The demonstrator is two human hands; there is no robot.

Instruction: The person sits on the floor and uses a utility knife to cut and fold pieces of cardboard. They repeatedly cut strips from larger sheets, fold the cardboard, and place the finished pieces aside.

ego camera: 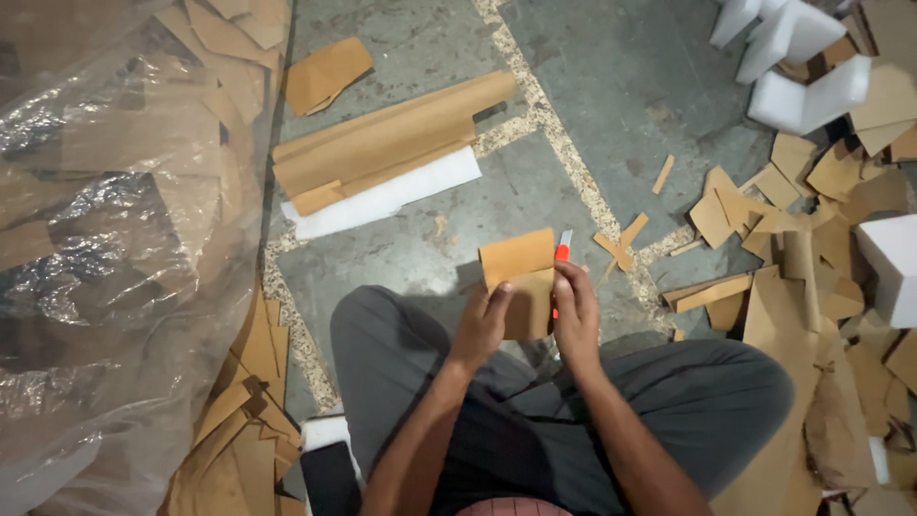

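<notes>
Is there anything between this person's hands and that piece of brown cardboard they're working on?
Nothing visible. The left hand and right hand both already grip the cardboard piece directly, and the right hand also holds an orange-handled cutter at its edge.

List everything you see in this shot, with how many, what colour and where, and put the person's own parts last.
cardboard piece: one, brown, held in both hands at centre
utility knife: one, orange and white, in the right hand
cardboard roll: one, brown, on the floor above centre
foam sheet: one, white, under the roll
foam blocks: several, white, top right
cardboard scraps: many, brown, heaped at right
plastic sheet: one, clear, over cardboard at left
floor: grey stone with speckled seams
trousers: grey, on the seated person's legs
left hand: grip on the cardboard piece
right hand: grip on the knife
</notes>
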